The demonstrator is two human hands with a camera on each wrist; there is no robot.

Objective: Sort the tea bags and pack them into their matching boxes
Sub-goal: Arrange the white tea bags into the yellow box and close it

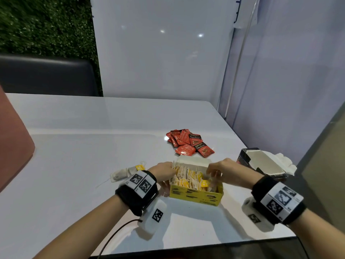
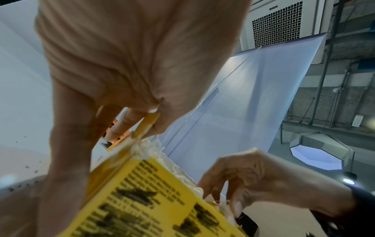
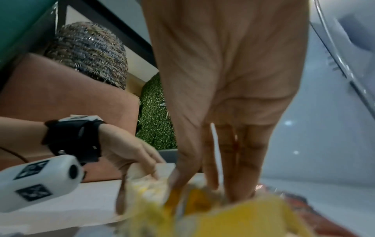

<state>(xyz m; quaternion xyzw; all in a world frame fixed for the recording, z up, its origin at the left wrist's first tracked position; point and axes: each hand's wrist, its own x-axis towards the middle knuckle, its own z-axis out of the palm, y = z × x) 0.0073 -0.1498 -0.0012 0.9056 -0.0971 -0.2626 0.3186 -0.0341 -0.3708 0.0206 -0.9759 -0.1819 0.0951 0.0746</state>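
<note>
An open yellow box (image 1: 196, 196) stands on the white table (image 1: 84, 156), packed with paper tea bags (image 1: 188, 177) with yellow tags. My left hand (image 1: 166, 170) is at the box's left end. In the left wrist view the left hand (image 2: 146, 126) pinches the yellow side flap (image 2: 149, 122) between thumb and fingers. My right hand (image 1: 214, 171) reaches into the box's right end, and its straight fingers (image 3: 239, 176) press down among the bags. Two loose paper tea bags (image 1: 121, 174) lie left of the box. A pile of red sachets (image 1: 188, 143) lies behind it.
An open black box (image 1: 265, 165) with a white inside lies at the right, near the table's edge. Clear panels (image 1: 168, 53) wall the table at the back and right. A reddish seat (image 1: 15, 139) stands at the left. A cable (image 1: 115, 232) trails beside my left forearm.
</note>
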